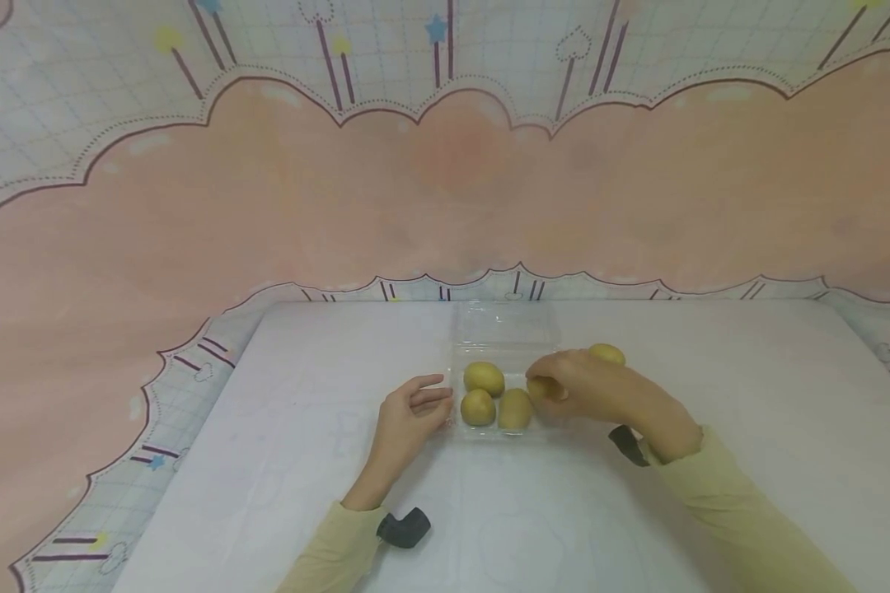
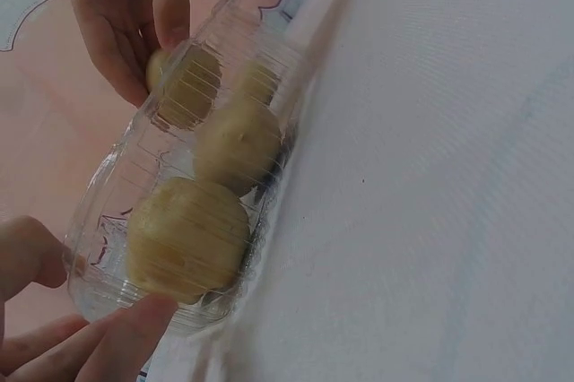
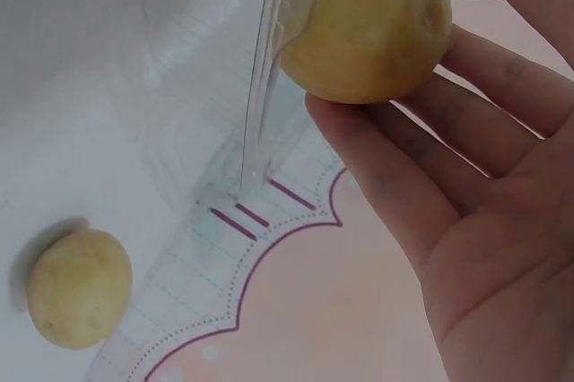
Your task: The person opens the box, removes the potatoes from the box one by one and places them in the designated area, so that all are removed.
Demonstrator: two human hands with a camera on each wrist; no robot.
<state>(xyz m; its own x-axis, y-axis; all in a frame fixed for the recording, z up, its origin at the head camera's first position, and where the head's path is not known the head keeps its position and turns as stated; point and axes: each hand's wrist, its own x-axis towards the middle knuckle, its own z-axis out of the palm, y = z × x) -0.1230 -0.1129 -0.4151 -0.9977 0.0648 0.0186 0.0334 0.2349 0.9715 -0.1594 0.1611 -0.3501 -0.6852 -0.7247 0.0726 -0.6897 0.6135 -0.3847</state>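
Observation:
A clear plastic clamshell box (image 1: 500, 323) stands with its lid folded back, several yellow potatoes (image 1: 484, 378) inside. At the box's left side, my left hand (image 1: 409, 416) touches the end wall with its fingertips, fingers loosely extended. My right hand (image 1: 589, 385) pinches another potato (image 3: 372, 32) between thumb and fingers at the box's right side. In the left wrist view, that held potato (image 2: 186, 86) shows through the clear wall, close to the rim. One more potato (image 1: 606, 354) lies on the table, just beyond the right hand, partly hidden by it.
The white-covered table (image 1: 304, 412) runs back to a patterned curtain (image 1: 445, 198) in peach and white. A black strap-like piece (image 1: 404, 528) sits at the left wrist, and a similar black piece (image 1: 628, 445) at the right one.

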